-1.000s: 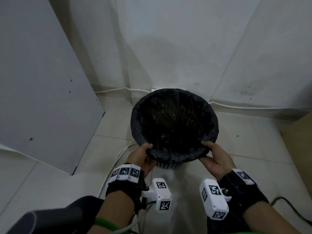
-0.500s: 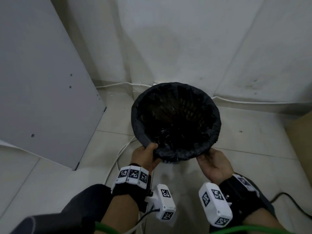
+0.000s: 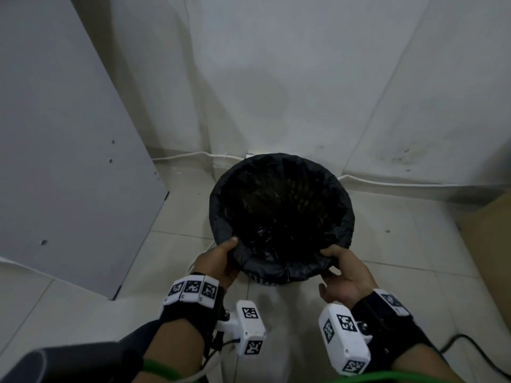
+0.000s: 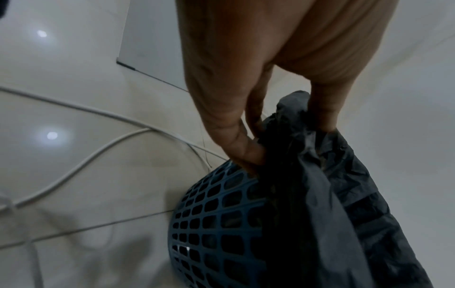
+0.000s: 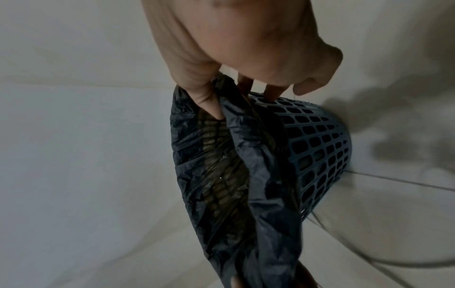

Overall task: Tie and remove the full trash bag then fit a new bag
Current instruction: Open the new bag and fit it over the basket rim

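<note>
A black trash bag (image 3: 279, 211) lines a round blue lattice bin (image 3: 264, 281) standing on the tiled floor near the wall corner; its edge is folded over the bin rim. My left hand (image 3: 221, 259) pinches the folded bag edge at the near left of the rim, thumb on top. In the left wrist view the fingers (image 4: 243, 144) and thumb clamp the bag (image 4: 327, 175) above the bin wall (image 4: 211, 224). My right hand (image 3: 341, 272) holds the near right edge; in the right wrist view its thumb (image 5: 204, 97) presses into the bag (image 5: 246, 165) beside the bin (image 5: 317, 140).
A grey board (image 3: 63, 150) leans against the wall at the left. White cables (image 3: 193, 156) run along the wall base and across the floor by the bin. A black cable (image 3: 470, 346) lies at the lower right, and a brown cardboard surface (image 3: 492, 239) is at the right edge.
The bin now sits a little farther from me. Both hands stayed on the near rim; the right thumb came back on top of the bag edge.
</note>
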